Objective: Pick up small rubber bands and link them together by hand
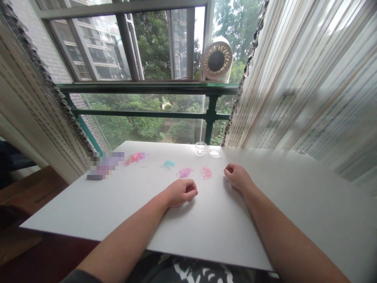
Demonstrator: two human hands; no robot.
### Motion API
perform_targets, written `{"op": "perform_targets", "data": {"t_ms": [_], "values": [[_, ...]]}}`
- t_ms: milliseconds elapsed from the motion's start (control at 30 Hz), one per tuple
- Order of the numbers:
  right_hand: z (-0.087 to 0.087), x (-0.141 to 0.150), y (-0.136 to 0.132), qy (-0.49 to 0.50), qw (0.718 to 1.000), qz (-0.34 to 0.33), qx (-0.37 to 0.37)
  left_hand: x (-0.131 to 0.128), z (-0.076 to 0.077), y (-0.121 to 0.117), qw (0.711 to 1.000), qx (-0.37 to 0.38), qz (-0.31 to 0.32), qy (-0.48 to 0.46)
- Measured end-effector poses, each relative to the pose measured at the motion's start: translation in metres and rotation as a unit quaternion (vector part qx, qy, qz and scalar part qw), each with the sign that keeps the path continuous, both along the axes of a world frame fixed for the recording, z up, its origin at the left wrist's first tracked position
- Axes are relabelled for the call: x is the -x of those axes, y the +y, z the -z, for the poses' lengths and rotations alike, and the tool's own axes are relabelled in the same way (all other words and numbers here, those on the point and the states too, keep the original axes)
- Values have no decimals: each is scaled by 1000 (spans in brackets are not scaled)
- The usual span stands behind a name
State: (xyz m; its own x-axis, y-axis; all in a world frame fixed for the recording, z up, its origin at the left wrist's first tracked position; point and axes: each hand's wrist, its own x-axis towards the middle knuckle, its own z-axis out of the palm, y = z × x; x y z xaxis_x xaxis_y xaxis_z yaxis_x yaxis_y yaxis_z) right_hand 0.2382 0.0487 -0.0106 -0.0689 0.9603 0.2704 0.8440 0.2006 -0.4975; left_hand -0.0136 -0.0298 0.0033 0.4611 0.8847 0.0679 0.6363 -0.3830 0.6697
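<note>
My left hand (182,192) rests on the white table (203,232), curled into a loose fist with nothing showing in it. Just beyond it lies a small purple-pink pile of thin bits (185,173). My right hand (236,175) is also closed, set down to the right of a pink pile (206,172), with nothing visible between its fingers. Farther left are a teal pile (169,164) and a larger mixed-colour pile (136,158). What the bits are is too small to tell. A clear round container (200,149) and a low clear round piece (215,153) stand near the back edge.
At the table's left edge is a pixelated purplish item (106,167). Behind the table run a green railing (147,114) and windows. A white round fan-like device (217,61) stands on the sill. Striped curtains (294,78) hang on both sides.
</note>
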Motion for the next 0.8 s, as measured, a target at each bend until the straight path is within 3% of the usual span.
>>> {"op": "perform_targets", "data": {"t_ms": [433,800], "values": [[2,-11,5,-61,994,85,-11,0,-1,0,1000,5,6,-2],[-1,-23,10,1,994,100,-33,-1,-1,-1,1000,15,5,-15]]}}
